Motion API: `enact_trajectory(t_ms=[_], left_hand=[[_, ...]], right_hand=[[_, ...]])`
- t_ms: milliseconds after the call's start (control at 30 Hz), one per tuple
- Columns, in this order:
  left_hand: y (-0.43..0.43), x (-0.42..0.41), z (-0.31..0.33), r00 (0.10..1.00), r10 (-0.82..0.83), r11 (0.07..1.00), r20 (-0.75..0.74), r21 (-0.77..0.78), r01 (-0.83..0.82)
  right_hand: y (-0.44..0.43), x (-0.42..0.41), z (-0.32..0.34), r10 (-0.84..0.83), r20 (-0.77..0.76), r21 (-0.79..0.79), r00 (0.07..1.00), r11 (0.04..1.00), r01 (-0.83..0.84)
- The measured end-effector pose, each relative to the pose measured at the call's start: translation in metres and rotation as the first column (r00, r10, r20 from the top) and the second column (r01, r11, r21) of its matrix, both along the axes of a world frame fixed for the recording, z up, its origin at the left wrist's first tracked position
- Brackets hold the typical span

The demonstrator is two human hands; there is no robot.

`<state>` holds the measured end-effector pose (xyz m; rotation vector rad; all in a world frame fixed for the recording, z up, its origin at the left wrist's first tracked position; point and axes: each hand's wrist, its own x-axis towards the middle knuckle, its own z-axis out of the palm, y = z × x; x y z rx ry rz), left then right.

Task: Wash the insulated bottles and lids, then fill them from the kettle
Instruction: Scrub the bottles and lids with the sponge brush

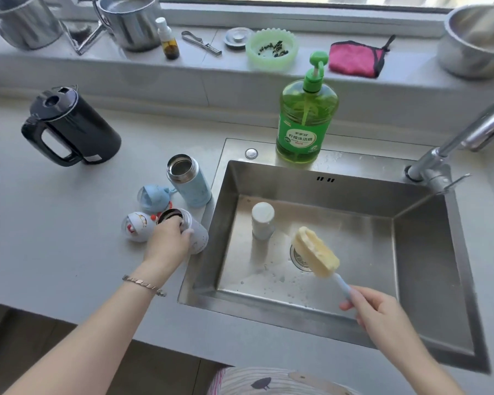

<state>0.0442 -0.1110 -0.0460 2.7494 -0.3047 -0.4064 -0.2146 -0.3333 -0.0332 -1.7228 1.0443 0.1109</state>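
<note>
My left hand [170,238] grips a white insulated bottle [198,238] with its mouth open, standing on the counter beside the sink's left rim. Behind it stands a light blue insulated bottle [193,185], also open. Two lids lie to their left: a blue one [154,198] and a white one with red marks [134,226]. My right hand [377,312] holds the pale blue handle of a yellow sponge bottle brush [315,252] above the sink basin. A black kettle [72,128] stands at the left of the counter. A white cylindrical container [263,220] stands upright inside the sink.
The steel sink [422,252] has a drain under the brush and a tap [465,138] at its right rear. A green dish soap pump bottle [304,121] stands on the sink's back rim. The windowsill holds steel pots, a small bottle, a green dish and a pink cloth [354,58].
</note>
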Motion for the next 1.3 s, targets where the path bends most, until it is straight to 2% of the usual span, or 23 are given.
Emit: enact_trajectory(t_ms=[67, 133, 167, 233, 300, 433, 467, 567, 600, 733, 833, 867, 1000, 1133, 1200, 1300], left_hand=[[-0.011, -0.014, 0.009, 0.964, 0.159, 0.951, -0.212, -0.230, -0.208], [-0.029, -0.043, 0.018, 0.850, 0.205, 0.789, -0.485, -0.433, -0.437], [-0.041, -0.061, 0.023, 0.785, 0.166, 0.721, -0.596, -0.470, -0.509], [-0.064, -0.094, 0.029, 0.711, 0.074, 0.648, -0.700, -0.508, -0.567], [-0.085, -0.118, 0.037, 0.680, 0.006, 0.599, -0.733, -0.542, -0.590], [-0.107, -0.131, 0.043, 0.694, -0.061, 0.574, -0.718, -0.594, -0.563], [-0.108, -0.132, 0.044, 0.694, -0.086, 0.570, -0.715, -0.607, -0.554], [-0.109, -0.137, 0.045, 0.715, -0.135, 0.582, -0.686, -0.639, -0.503], [-0.109, -0.138, 0.045, 0.726, -0.143, 0.587, -0.672, -0.648, -0.485], [-0.108, -0.140, 0.045, 0.760, -0.167, 0.606, -0.628, -0.673, -0.423], [-0.103, -0.140, 0.047, 0.800, -0.215, 0.622, -0.561, -0.710, -0.331], [-0.102, -0.140, 0.047, 0.818, -0.230, 0.632, -0.527, -0.720, -0.286], [-0.099, -0.138, 0.044, 0.857, -0.295, 0.662, -0.423, -0.737, -0.137], [-0.095, -0.138, 0.046, 0.881, -0.311, 0.697, -0.356, -0.716, -0.043], [-0.096, -0.137, 0.047, 0.884, -0.310, 0.690, -0.350, -0.722, -0.043], [-0.097, -0.137, 0.051, 0.845, -0.270, 0.627, -0.461, -0.750, -0.209]], right_hand=[[-0.001, -0.010, 0.005, -0.035, 0.042, 0.015, 0.998, 0.999, 0.034], [0.002, -0.016, 0.010, -0.103, 0.093, 0.035, 0.990, 0.994, 0.100], [0.003, -0.018, 0.013, -0.126, 0.111, 0.020, 0.986, 0.992, 0.124], [0.007, -0.014, 0.016, -0.129, 0.130, -0.082, 0.983, 0.987, 0.141], [0.015, -0.012, 0.020, -0.080, 0.108, -0.212, 0.991, 0.972, 0.101], [0.041, -0.022, 0.028, 0.161, 0.124, -0.363, 0.979, 0.926, -0.106], [0.037, -0.023, 0.030, 0.154, 0.129, -0.354, 0.980, 0.930, -0.100], [0.008, -0.025, 0.031, -0.063, 0.122, -0.253, 0.991, 0.963, 0.093], [0.006, -0.025, 0.033, -0.077, 0.126, -0.226, 0.989, 0.968, 0.104], [0.027, -0.022, 0.044, 0.066, 0.163, -0.177, 0.984, 0.983, -0.037], [0.001, -0.022, 0.037, -0.102, 0.096, -0.205, 0.990, 0.971, 0.120], [-0.003, -0.022, 0.038, -0.110, 0.089, -0.207, 0.990, 0.970, 0.126], [0.020, -0.021, 0.055, 0.084, 0.175, -0.155, 0.981, 0.986, -0.057], [-0.017, -0.019, 0.036, -0.096, 0.103, -0.153, 0.990, 0.982, 0.111], [-0.008, -0.020, 0.037, -0.047, 0.156, -0.146, 0.987, 0.987, 0.070], [0.018, -0.020, 0.046, 0.053, 0.223, -0.153, 0.973, 0.988, -0.019]])
